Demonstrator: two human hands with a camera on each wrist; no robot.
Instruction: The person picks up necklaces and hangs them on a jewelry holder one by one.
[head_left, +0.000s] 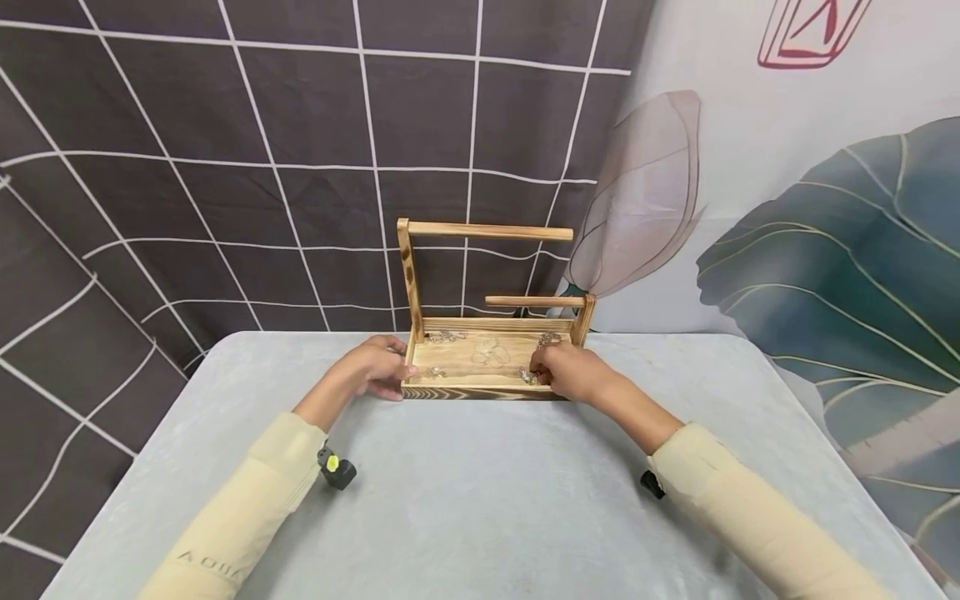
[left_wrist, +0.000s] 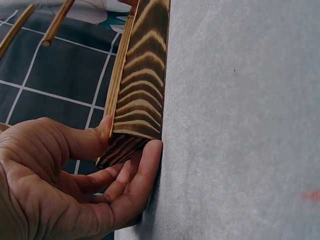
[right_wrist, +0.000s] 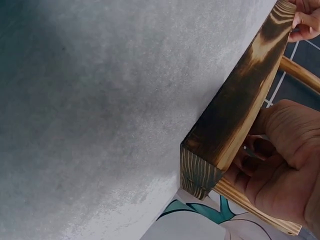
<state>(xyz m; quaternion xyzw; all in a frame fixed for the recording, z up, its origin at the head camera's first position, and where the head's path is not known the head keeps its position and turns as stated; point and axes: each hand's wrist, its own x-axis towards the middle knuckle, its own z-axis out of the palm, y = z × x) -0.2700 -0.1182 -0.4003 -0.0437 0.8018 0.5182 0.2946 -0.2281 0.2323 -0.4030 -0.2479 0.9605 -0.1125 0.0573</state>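
Observation:
A wooden jewelry stand [head_left: 442, 392] with a shallow tray base stands near the table's far edge, its front wall darkly grained. My left hand [left_wrist: 65, 175] grips its left end, thumb at the top rim and fingers along the lower corner. Over the right front of the tray is my right hand [head_left: 573, 371], fingers curled down inside the front wall. A small silvery jewelry piece [head_left: 527, 376] lies right at those fingertips; I cannot tell if they pinch it. More silvery pieces sit at the back left [head_left: 446, 337], front left [head_left: 437, 372] and back right [head_left: 550, 338].
A tall upper bar [head_left: 491, 231] rises from the stand's left post, and a lower bar [head_left: 532, 302] extends from the right post. Dark grid-patterned cloth [head_left: 315, 108] and a leaf-printed white curtain [head_left: 750, 208] hang behind the grey-covered table [head_left: 480, 500].

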